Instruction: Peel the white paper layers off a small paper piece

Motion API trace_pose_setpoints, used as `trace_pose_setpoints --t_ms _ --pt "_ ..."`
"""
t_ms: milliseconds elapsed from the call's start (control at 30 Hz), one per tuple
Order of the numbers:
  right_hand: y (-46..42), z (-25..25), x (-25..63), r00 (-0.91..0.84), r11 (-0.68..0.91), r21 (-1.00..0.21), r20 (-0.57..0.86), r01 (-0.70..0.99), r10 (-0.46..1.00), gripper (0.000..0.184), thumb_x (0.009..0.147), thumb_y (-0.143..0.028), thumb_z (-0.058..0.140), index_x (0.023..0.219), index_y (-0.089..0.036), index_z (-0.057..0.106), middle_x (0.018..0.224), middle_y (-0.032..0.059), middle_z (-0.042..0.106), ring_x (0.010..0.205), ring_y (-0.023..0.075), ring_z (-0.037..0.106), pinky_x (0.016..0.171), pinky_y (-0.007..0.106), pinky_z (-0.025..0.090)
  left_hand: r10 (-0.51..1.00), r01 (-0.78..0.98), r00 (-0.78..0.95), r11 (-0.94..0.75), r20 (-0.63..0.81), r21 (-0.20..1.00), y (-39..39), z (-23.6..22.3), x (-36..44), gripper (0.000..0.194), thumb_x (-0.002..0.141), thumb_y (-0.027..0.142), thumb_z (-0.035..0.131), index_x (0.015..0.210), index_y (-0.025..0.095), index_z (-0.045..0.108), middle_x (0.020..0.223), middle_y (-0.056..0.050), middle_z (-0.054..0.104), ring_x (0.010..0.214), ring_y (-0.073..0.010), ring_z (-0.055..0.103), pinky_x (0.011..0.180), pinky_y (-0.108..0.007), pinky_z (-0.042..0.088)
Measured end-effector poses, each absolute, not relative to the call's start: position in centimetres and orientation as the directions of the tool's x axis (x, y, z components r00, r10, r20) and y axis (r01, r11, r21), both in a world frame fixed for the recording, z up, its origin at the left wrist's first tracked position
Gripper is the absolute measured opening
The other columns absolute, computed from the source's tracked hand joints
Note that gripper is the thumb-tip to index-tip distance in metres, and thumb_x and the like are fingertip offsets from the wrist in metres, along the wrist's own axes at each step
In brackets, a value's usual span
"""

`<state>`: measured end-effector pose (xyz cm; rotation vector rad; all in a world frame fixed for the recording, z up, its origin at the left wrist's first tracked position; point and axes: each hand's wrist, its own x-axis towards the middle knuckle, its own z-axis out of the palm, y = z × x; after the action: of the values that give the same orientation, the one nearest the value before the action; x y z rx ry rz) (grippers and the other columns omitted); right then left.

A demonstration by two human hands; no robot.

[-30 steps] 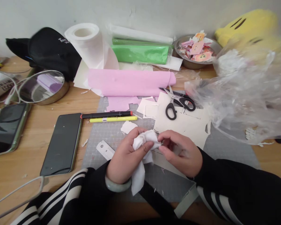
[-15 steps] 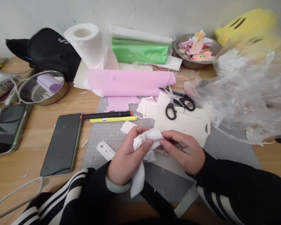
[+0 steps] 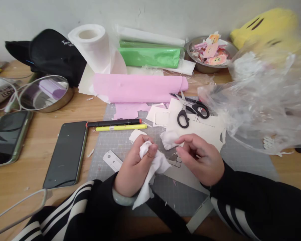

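My left hand (image 3: 137,164) is closed on a crumpled piece of white tissue paper (image 3: 158,162), its thumb pressed on top. One end of that tissue hangs down toward the mat's near edge. A smaller wad of white tissue (image 3: 169,140) sits apart from it, its right edge between the thumb and forefinger of my right hand (image 3: 199,159). Beneath both hands are the grey cutting mat (image 3: 251,167) and a cream sheet with drawn lines (image 3: 200,134). Black-handled scissors (image 3: 183,118) lie on the sheet, beyond my right hand. A white ruler (image 3: 112,160) shows partly beside my left hand.
A black marker (image 3: 114,123) and a yellow one (image 3: 120,128) lie left of centre, near a phone (image 3: 66,154). Behind are rolled pink paper (image 3: 137,88), a tissue roll (image 3: 90,50) and a bowl (image 3: 204,67) of cutouts. Clear plastic bags (image 3: 271,97) fill the right.
The tissue my hands held together is now two separate pieces. My right hand has moved slightly right with the smaller one, while the larger piece hangs from my left hand.
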<state>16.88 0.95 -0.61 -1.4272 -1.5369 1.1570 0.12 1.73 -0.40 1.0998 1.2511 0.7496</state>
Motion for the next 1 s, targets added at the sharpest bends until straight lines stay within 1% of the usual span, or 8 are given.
trace_pose_setpoints --t_ms 167,267,333,433,500,667,867,1000 --pt "0.2 -0.4 15.9 -0.342 -0.284 -0.932 -0.349 0.225 0.873 0.016 0.067 -0.024 0.059 0.076 -0.015 0.05 0.051 -0.0068 0.039 0.041 0.002 0.034 0.04 0.015 0.028 0.92 0.212 0.283 0.217 -0.272 0.953 1.7 -0.4 0.1 0.017 0.084 0.035 0.04 0.079 0.019 0.042 0.059 0.006 0.037 0.052 -0.006 0.033 0.05 -0.017 0.03" --pt "0.2 -0.7 15.7 -0.385 -0.373 -0.912 -0.41 0.172 0.827 0.009 0.066 -0.019 0.054 0.07 -0.014 0.047 0.052 -0.0064 0.039 0.044 0.0016 0.033 0.041 0.014 0.028 0.916 0.217 0.31 0.192 -0.254 0.957 1.7 -0.4 -0.1 0.018 0.083 0.035 0.04 0.078 0.018 0.044 0.063 0.005 0.039 0.055 -0.0066 0.035 0.053 -0.018 0.031" --pt "0.4 -0.6 15.7 -0.387 -0.432 -0.895 -0.438 0.109 0.812 0.005 0.066 -0.016 0.05 0.068 -0.014 0.046 0.052 -0.006 0.04 0.044 0.0016 0.034 0.042 0.014 0.029 0.891 0.184 0.357 0.228 -0.281 0.956 1.8 -0.3 -0.1 0.019 0.078 0.037 0.048 0.078 0.018 0.045 0.063 0.005 0.04 0.056 -0.0068 0.035 0.053 -0.018 0.031" --pt "0.9 -0.3 15.9 -0.378 -0.522 -0.851 -0.5 0.048 0.779 0.006 0.063 -0.016 0.049 0.067 -0.014 0.046 0.051 -0.0062 0.041 0.043 0.0013 0.033 0.04 0.014 0.027 0.803 0.146 0.45 0.365 -0.39 0.92 1.9 0.0 0.2 0.035 0.06 0.034 0.068 0.08 0.018 0.044 0.062 0.006 0.042 0.056 -0.0065 0.035 0.051 -0.018 0.03" --pt "1.1 -0.1 16.0 -0.362 -0.545 -0.838 -0.518 0.033 0.775 0.007 0.061 -0.017 0.05 0.065 -0.013 0.045 0.049 -0.0066 0.041 0.041 0.001 0.033 0.039 0.014 0.026 0.754 0.17 0.479 0.423 -0.449 0.89 1.9 0.1 0.4 0.036 0.055 0.028 0.072 0.074 0.017 0.043 0.06 0.007 0.041 0.055 -0.006 0.035 0.05 -0.018 0.029" --pt "1.6 0.2 16.1 -0.349 -0.566 -0.824 -0.527 -0.011 0.775 0.007 0.061 -0.02 0.049 0.06 -0.014 0.044 0.04 -0.0078 0.04 0.035 0.0011 0.032 0.036 0.014 0.024 0.749 0.181 0.513 0.382 -0.419 0.906 1.8 -0.3 0.4 0.021 0.064 0.012 0.056 0.058 0.016 0.036 0.055 0.007 0.034 0.052 -0.0054 0.03 0.05 -0.019 0.027" --pt "1.4 0.5 15.6 -0.326 -0.585 -0.811 -0.55 -0.011 0.769 0.005 0.056 -0.015 0.049 0.057 -0.013 0.044 0.042 -0.0082 0.04 0.036 0.0001 0.034 0.037 0.013 0.026 0.788 0.051 0.485 0.409 -0.38 0.911 1.9 -0.6 0.2 0.013 0.059 0.007 0.043 0.059 0.017 0.036 0.062 0.002 0.044 0.058 -0.0082 0.038 0.055 -0.022 0.03" --pt "1.0 0.3 15.5 -0.341 -0.544 -0.838 -0.521 0.031 0.783 0.003 0.057 -0.012 0.048 0.059 -0.013 0.045 0.043 -0.0082 0.041 0.037 0.0003 0.036 0.038 0.013 0.027 0.794 0.083 0.443 0.426 -0.417 0.901 1.8 -0.2 0.3 0.013 0.061 0.007 0.042 0.062 0.018 0.035 0.055 0.006 0.036 0.05 -0.0067 0.032 0.048 -0.02 0.028"
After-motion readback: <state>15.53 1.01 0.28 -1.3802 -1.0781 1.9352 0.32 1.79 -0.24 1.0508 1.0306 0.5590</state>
